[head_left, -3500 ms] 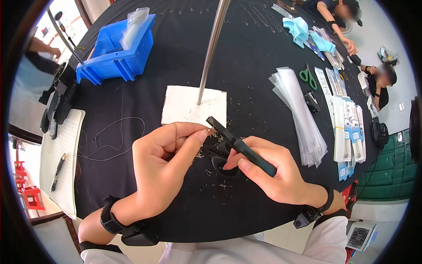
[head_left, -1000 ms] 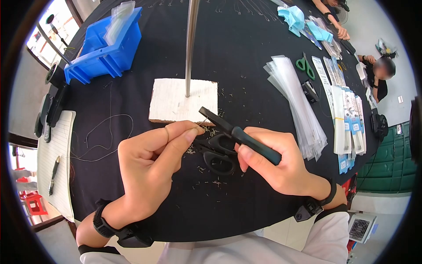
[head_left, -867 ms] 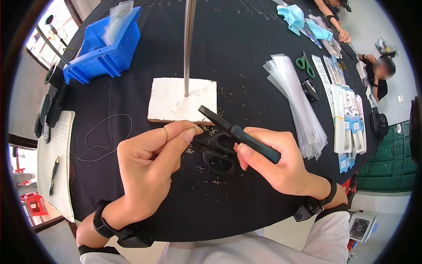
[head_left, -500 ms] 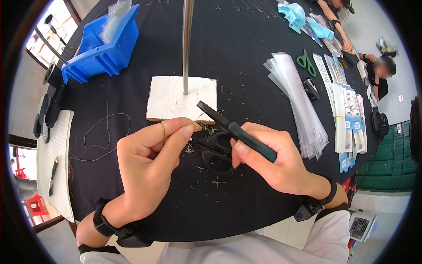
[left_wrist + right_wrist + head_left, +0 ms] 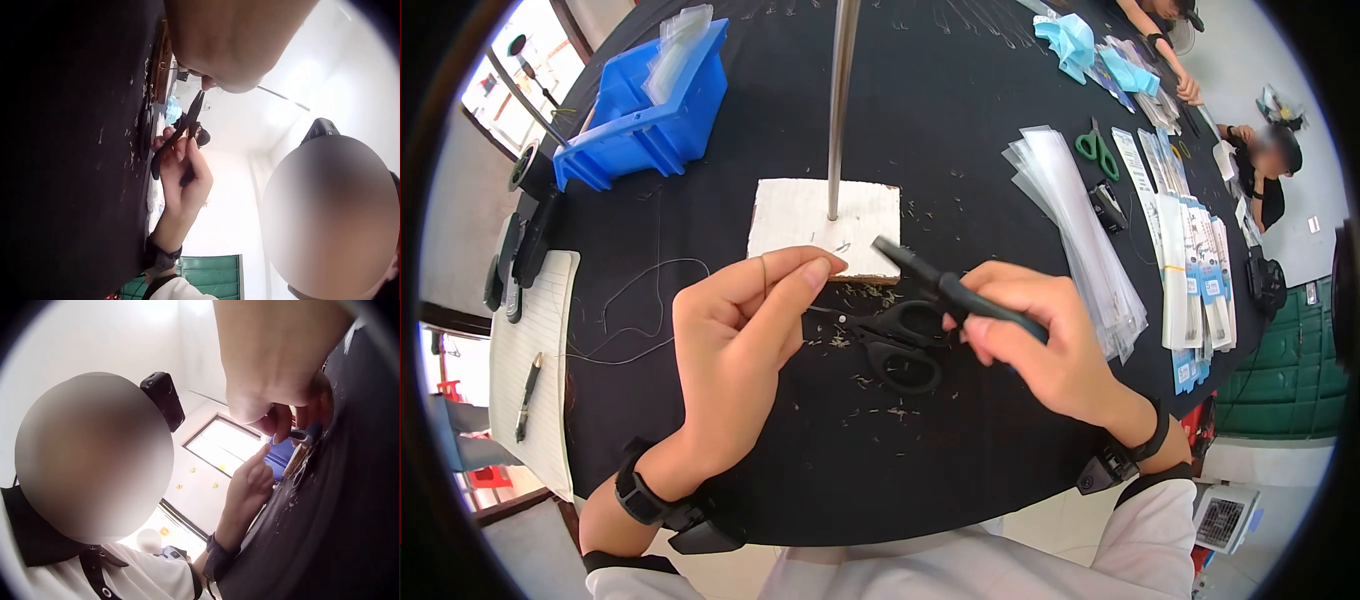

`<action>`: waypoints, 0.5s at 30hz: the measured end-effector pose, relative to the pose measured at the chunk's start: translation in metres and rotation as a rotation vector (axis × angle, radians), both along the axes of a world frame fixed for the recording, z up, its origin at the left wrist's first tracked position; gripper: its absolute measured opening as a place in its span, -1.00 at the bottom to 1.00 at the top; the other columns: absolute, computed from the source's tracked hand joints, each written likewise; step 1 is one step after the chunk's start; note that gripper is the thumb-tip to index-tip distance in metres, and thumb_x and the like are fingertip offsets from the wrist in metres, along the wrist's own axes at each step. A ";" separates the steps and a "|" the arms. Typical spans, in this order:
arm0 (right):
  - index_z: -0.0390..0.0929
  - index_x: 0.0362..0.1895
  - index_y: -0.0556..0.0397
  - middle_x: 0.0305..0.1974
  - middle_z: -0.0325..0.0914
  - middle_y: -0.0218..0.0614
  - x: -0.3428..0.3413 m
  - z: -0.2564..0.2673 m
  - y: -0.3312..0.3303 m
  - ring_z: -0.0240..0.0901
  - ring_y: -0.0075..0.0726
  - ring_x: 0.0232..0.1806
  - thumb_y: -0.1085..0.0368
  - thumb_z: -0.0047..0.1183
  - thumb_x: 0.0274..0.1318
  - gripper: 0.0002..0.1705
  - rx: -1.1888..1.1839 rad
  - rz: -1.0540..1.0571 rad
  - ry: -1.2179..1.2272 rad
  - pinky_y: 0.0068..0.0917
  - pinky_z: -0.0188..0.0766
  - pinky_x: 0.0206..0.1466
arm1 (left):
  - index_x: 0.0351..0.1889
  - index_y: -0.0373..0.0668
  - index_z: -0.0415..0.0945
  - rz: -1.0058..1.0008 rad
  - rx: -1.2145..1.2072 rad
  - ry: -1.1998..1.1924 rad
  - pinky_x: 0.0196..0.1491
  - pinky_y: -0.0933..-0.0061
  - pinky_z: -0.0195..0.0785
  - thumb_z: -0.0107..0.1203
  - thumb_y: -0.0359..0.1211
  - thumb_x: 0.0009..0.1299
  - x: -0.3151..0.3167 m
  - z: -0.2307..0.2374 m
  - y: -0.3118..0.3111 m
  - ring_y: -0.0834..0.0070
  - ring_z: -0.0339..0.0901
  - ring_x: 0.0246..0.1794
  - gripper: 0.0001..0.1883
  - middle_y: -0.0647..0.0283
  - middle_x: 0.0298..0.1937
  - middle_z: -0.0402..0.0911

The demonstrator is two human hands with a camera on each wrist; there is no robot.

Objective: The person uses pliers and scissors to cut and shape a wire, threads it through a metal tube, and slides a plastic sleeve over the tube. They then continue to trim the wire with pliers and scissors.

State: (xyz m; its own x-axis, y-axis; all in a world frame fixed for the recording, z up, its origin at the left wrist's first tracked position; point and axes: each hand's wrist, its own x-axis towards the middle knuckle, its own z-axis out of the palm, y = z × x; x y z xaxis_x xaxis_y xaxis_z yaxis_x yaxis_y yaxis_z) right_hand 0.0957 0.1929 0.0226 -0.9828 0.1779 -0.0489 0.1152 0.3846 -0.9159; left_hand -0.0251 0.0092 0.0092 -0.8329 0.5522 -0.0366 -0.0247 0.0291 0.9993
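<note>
My left hand (image 5: pixel 745 340) pinches a tiny bent piece of thin wire (image 5: pixel 841 248) between thumb and index fingertip, in front of the white block (image 5: pixel 785 215). A thin band circles the index finger. My right hand (image 5: pixel 1040 335) grips dark-handled long-nose pliers (image 5: pixel 945 288). Their tip points up and left, a short gap right of the left fingertips. In the left wrist view the pliers (image 5: pixel 194 112) show narrow tapered jaws. Below, between the hands, black scissors (image 5: pixel 900 365) lie on the black cloth among many small clippings (image 5: pixel 870 292).
A metal rod (image 5: pixel 840 120) rises from the white block. At left are a blue bin (image 5: pixel 670 130), a notebook (image 5: pixel 520 400) with a pen (image 5: pixel 528 398), and a loose wire. Clear plastic sleeves (image 5: pixel 1080 250), green scissors (image 5: pixel 1097 150) and packaged strips (image 5: pixel 1195 270) lie at right.
The pliers have drawn back to the right, away from the left fingertips, and the grip on their handles has loosened somewhat. The left hand has risen slightly; the bent wire shows more plainly.
</note>
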 end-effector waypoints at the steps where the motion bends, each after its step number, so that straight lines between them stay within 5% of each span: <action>1: 0.46 -0.58 0.23 -0.39 0.46 -0.25 0.000 -0.001 0.001 0.36 -0.48 -0.42 0.43 -0.01 0.01 -0.84 0.007 -0.031 0.014 -0.56 0.27 -0.34 | -0.30 -0.41 0.57 0.007 -0.004 -0.005 -0.65 0.70 -0.29 0.03 -0.41 0.32 -0.001 0.000 0.000 0.85 -0.05 -0.77 -0.80 0.54 -0.79 0.16; 4: 0.45 -0.55 0.22 -0.32 0.44 -0.20 -0.006 -0.019 0.000 0.37 -0.25 -0.38 0.42 0.07 -0.10 -0.89 0.677 -0.127 0.283 -0.41 0.27 -0.30 | -0.32 -0.41 0.57 -0.039 0.036 -0.062 -0.65 0.69 -0.29 0.02 -0.41 0.33 0.001 0.001 0.001 0.84 -0.06 -0.78 -0.79 0.55 -0.79 0.16; 7: 0.45 -0.44 0.21 -0.26 0.40 -0.24 -0.006 -0.022 -0.001 0.35 -0.17 -0.20 0.24 0.18 -0.11 -0.72 0.838 -0.080 0.185 -0.31 0.25 -0.15 | -0.35 -0.40 0.57 -0.146 0.017 -0.174 -0.65 0.68 -0.27 0.02 -0.41 0.31 0.001 0.005 -0.001 0.83 -0.05 -0.78 -0.80 0.53 -0.80 0.17; 12: 0.45 -0.25 0.17 -0.26 0.44 -0.21 -0.009 -0.008 -0.007 0.37 -0.10 -0.20 0.28 0.21 -0.09 -0.68 0.635 -0.060 0.513 -0.30 0.30 -0.14 | -0.42 -0.40 0.57 -0.322 0.032 -0.344 -0.66 0.66 -0.24 0.04 -0.42 0.27 0.003 0.011 -0.001 0.82 -0.02 -0.79 -0.81 0.50 -0.80 0.19; 15: 0.48 -0.16 0.16 -0.37 0.54 -0.28 -0.004 -0.005 -0.015 0.49 -0.37 -0.30 0.41 0.08 0.03 -0.76 -0.015 0.131 0.240 -0.46 0.37 -0.17 | -0.43 -0.41 0.57 -0.414 0.005 -0.399 -0.68 0.67 -0.25 0.05 -0.44 0.25 0.002 0.013 -0.002 0.81 0.00 -0.80 -0.83 0.48 -0.79 0.23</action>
